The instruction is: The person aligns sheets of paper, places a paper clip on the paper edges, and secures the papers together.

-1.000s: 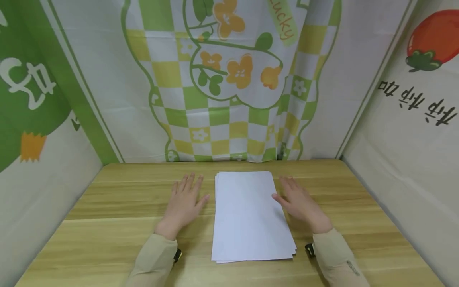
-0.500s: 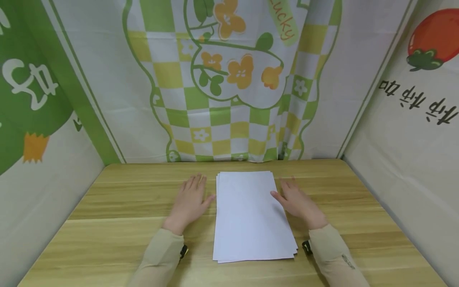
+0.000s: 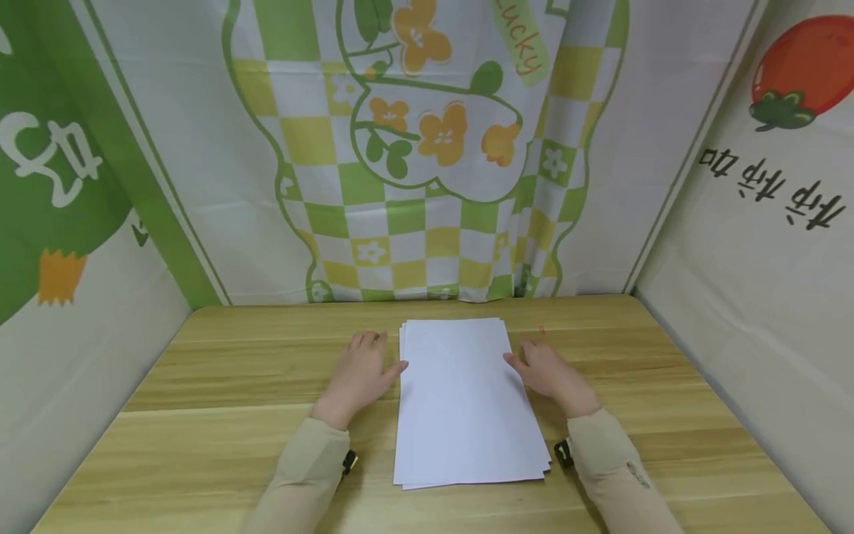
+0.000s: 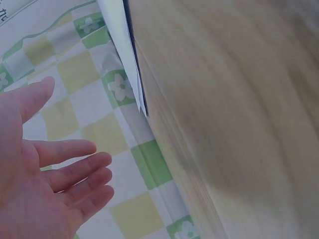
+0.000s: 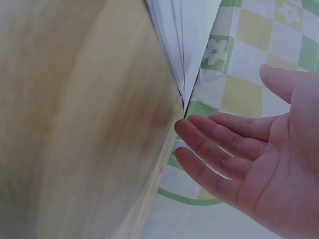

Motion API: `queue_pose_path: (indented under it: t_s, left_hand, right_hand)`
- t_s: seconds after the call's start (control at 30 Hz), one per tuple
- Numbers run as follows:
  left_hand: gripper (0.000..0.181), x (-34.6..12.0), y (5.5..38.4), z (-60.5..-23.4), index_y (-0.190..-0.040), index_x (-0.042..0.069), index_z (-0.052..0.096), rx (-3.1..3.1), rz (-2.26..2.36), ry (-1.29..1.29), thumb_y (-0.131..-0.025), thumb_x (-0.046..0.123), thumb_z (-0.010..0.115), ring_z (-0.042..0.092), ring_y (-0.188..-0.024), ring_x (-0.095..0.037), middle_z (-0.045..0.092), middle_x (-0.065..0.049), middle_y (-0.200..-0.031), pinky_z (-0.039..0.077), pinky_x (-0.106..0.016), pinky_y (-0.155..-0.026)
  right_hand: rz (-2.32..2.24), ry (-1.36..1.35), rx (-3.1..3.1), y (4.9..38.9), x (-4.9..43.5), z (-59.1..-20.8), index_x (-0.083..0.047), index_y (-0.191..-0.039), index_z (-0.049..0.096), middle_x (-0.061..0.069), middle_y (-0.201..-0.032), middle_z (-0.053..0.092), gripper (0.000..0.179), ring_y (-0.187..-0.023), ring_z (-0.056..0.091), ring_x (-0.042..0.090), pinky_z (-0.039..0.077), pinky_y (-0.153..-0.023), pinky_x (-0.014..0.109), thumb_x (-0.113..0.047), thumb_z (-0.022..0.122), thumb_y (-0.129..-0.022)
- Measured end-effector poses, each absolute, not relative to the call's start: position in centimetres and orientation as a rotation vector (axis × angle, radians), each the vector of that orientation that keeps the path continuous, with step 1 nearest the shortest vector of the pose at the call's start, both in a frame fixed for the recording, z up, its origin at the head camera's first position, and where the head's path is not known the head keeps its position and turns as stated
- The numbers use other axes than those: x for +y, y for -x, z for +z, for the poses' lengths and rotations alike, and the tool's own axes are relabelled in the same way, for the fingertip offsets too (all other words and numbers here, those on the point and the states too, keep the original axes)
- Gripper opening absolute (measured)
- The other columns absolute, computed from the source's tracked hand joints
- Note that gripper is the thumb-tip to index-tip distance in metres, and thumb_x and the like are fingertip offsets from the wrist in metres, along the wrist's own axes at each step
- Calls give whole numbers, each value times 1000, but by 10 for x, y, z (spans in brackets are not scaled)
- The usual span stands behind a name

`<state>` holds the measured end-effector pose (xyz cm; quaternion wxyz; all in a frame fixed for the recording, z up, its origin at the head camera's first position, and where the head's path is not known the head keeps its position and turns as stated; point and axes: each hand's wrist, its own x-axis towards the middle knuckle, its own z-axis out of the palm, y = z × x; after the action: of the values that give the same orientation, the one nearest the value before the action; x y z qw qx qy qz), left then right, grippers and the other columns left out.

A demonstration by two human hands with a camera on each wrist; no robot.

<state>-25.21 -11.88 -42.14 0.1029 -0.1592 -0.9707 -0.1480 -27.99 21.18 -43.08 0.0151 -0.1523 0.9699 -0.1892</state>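
On the wood-grain bench, a stack of white paper lies between the left hand and right hand, both relaxed, fingers loosely extended near its edges.

Beige sleeves behind left hand and right hand; black fittings on their inner sides; oblong mark, right sleeve.

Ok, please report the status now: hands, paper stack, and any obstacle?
Left hand, right hand: at opposite sides of paper stack, gripping nothing. Stack lying on table, edges uneven. No obstacle visible between hands and stack.
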Motion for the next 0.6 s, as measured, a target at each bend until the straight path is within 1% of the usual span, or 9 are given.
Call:
queue_pose_path:
  t_s: [0.1,0.13,0.23,0.3,0.33,0.4,0.47,0.5,0.6]
  left_hand:
    - [65,-117,254,-422,-126,-12,51,-2880,-452,487,-94,45,53,43,-123,-41,51,-29,-128,33,-51,-107]
    - [64,-117,254,-422,-123,-12,53,-2888,-458,489,-94,45,53,43,-123,-41,51,-29,-126,32,-50,-107]
    - [56,-115,256,-423,-112,-10,60,-2904,-476,487,-94,43,54,45,-119,-40,54,-28,-122,32,-48,-107]
    - [53,-113,257,-424,-108,-9,62,-2908,-479,488,-94,42,54,47,-117,-40,55,-28,-120,33,-48,-106]
    - [52,-112,258,-424,-107,-8,62,-2911,-482,488,-94,41,54,47,-117,-40,56,-27,-119,34,-48,-105]
    - [51,-111,259,-424,-107,-8,62,-2918,-492,485,-94,40,54,48,-116,-40,56,-28,-118,35,-48,-104]
    - [51,-110,260,-423,-108,-9,62,-2922,-500,480,-94,40,55,47,-117,-41,56,-29,-119,36,-49,-104]
    - [51,-110,260,-423,-110,-9,62,-2928,-514,472,-94,39,55,47,-118,-41,55,-29,-120,36,-49,-104]
    - [53,-109,261,-422,-113,-10,60,-2941,-536,462,-95,39,55,46,-121,-42,53,-31,-124,36,-49,-105]
  right_hand:
    - [-581,441,3008,281,211,-430,11,-119,51,26,-110,59,51,-101,59,36,46,-90,49,-35,45,-100]
    - [-580,426,3004,281,210,-430,11,-117,52,24,-107,60,50,-98,60,35,47,-89,49,-36,45,-100]
    - [-586,396,2979,281,210,-429,8,-112,57,17,-92,61,47,-84,61,27,48,-85,47,-35,45,-100]
    - [-595,378,2963,281,210,-429,4,-101,60,11,-80,58,42,-73,57,22,48,-78,43,-34,44,-100]
    - [-591,373,2965,282,210,-429,3,-98,60,8,-77,57,40,-71,56,20,48,-76,41,-34,44,-100]
    - [-586,369,2960,283,210,-429,-2,-86,58,5,-68,53,36,-62,51,17,45,-66,35,-33,44,-100]
    - [-571,363,2967,285,210,-429,-6,-77,53,3,-64,49,35,-59,46,16,39,-60,31,-32,45,-100]
    - [-566,360,2968,286,210,-430,-7,-75,51,3,-63,48,34,-58,45,16,37,-59,30,-31,46,-99]
    - [-557,345,2966,288,210,-430,-6,-77,52,3,-64,47,31,-58,44,16,35,-57,28,-28,49,-98]
